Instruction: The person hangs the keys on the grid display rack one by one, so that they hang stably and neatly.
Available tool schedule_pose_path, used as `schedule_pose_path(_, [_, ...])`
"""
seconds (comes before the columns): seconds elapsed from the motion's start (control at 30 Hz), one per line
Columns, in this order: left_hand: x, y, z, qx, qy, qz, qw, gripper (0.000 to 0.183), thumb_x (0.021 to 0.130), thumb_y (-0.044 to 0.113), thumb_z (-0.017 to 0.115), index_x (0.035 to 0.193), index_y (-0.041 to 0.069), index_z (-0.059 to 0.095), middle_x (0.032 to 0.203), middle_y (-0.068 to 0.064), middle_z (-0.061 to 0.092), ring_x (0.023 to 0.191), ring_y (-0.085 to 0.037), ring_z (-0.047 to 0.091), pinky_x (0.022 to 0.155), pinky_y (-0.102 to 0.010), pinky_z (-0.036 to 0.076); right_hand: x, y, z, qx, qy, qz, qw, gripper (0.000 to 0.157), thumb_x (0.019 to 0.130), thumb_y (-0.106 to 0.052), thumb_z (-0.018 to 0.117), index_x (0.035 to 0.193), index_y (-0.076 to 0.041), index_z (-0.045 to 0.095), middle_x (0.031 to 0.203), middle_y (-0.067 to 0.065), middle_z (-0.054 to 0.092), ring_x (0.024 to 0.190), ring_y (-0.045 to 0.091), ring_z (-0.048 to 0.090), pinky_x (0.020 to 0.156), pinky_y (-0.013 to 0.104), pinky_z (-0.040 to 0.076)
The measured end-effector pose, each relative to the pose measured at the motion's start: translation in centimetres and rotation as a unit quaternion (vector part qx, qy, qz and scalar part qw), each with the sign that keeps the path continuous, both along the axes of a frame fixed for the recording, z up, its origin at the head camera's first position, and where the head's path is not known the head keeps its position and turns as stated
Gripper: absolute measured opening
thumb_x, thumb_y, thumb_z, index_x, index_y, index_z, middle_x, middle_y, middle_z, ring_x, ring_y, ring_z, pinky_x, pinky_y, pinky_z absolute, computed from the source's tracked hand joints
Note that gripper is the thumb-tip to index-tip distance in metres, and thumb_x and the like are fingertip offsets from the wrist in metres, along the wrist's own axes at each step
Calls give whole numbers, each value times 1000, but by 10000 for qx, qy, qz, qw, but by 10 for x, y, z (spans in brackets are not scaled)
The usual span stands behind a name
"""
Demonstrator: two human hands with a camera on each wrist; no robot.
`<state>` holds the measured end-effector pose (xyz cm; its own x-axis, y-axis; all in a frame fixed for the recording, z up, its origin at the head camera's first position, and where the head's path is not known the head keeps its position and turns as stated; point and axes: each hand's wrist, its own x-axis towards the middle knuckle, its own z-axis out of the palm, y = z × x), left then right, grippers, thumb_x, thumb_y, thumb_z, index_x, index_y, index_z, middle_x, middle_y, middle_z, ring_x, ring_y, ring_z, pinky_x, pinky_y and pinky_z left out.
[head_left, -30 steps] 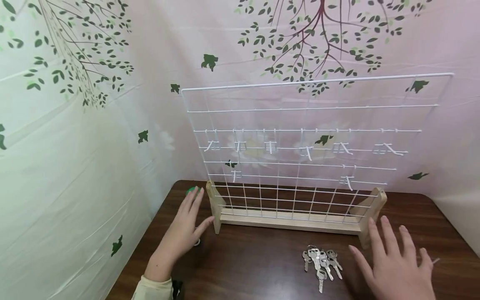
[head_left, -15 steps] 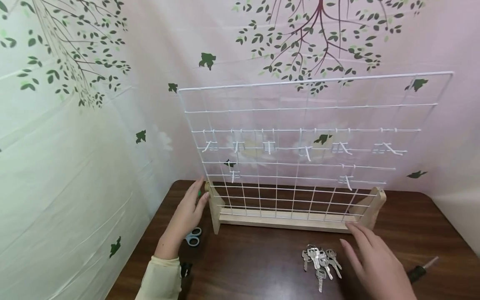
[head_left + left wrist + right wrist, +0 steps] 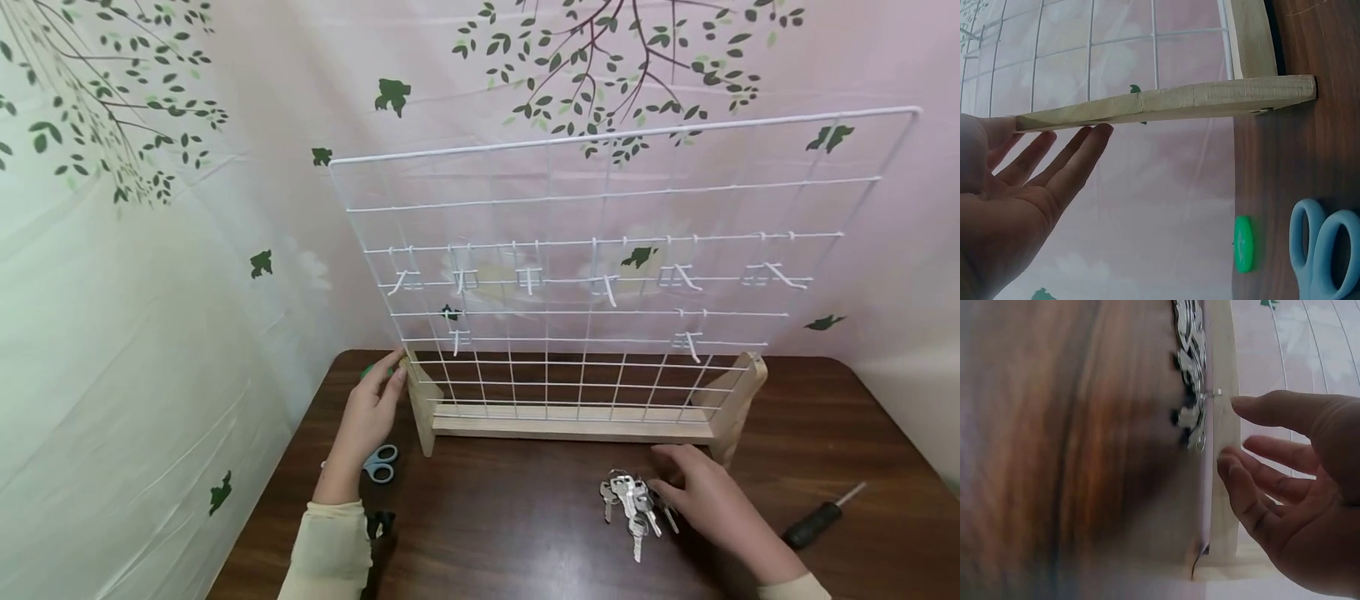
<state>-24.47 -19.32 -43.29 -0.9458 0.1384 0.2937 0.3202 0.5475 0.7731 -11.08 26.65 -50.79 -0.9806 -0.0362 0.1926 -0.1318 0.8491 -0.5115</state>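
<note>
A white wire grid rack (image 3: 547, 200) stands in a wooden base, with several white hooks on it. My left hand (image 3: 372, 407) is at the top of its left wooden side piece (image 3: 422, 404). In the left wrist view, my thumb and fingers pinch that wooden edge. My right hand (image 3: 701, 492) hovers at the right of a bunch of silver keys (image 3: 630, 500) on the table. Its thumb and bent fingers stand apart in the right wrist view, with nothing held between them. The hand hides some keys in the head view.
Light blue scissors (image 3: 381, 464) and a green round object (image 3: 1244, 244) lie left of the rack. A black item (image 3: 381, 523) sits beside the left sleeve. On the right lies a black-handled screwdriver (image 3: 817, 525). Behind the brown table (image 3: 495, 517) hangs a leaf-patterned cloth.
My left hand has come onto the rack's left side piece. The right hand has moved left to the keys, uncovering the screwdriver. The head view has shifted slightly.
</note>
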Motion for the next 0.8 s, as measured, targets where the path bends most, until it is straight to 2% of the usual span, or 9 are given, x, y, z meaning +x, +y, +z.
schedule_pose_path(0.17, [-1, 2, -3, 249, 77, 216, 9994, 44, 115, 31, 50, 157, 20, 55, 148, -16, 65, 130, -34, 67, 104, -51, 62, -2, 10, -6, -89, -113, 198, 9997, 25, 84, -15, 89, 104, -7, 77, 94, -3, 67, 76, -1, 56, 64, 22, 50])
schedule_pose_path(0.33, [-2, 3, -4, 358, -9, 204, 9992, 43, 115, 32, 52, 156, 20, 57, 154, -13, 61, 137, -32, 62, 109, -53, 60, -2, 17, -8, -102, -283, 205, 9993, 24, 83, -18, 91, 101, -9, 77, 90, -5, 64, 79, -2, 54, 67, 24, 50])
schedule_pose_path(0.53, [-3, 3, -3, 485, -124, 123, 9987, 44, 114, 34, 53, 156, 21, 56, 151, -13, 62, 132, -32, 66, 104, -47, 64, -4, 20, -7, -309, -741, 75, 9967, 26, 85, -22, 89, 102, -8, 75, 89, -5, 65, 78, -4, 52, 67, 22, 48])
schedule_pose_path(0.67, [-3, 3, -4, 563, -172, 112, 9982, 44, 115, 32, 52, 157, 21, 56, 150, -15, 63, 129, -34, 68, 100, -41, 66, -6, 20, -6, -414, -992, 5, 9942, 24, 87, -25, 88, 97, -9, 72, 85, -5, 64, 73, -5, 49, 65, 20, 45])
schedule_pose_path(0.8, [-2, 2, -5, 679, -187, 103, 9975, 44, 115, 31, 52, 157, 20, 56, 151, -16, 62, 130, -36, 67, 101, -43, 65, -9, 19, -6, -498, -1152, -12, 9921, 24, 89, -27, 86, 91, -11, 68, 82, -5, 64, 70, -3, 49, 64, 20, 44])
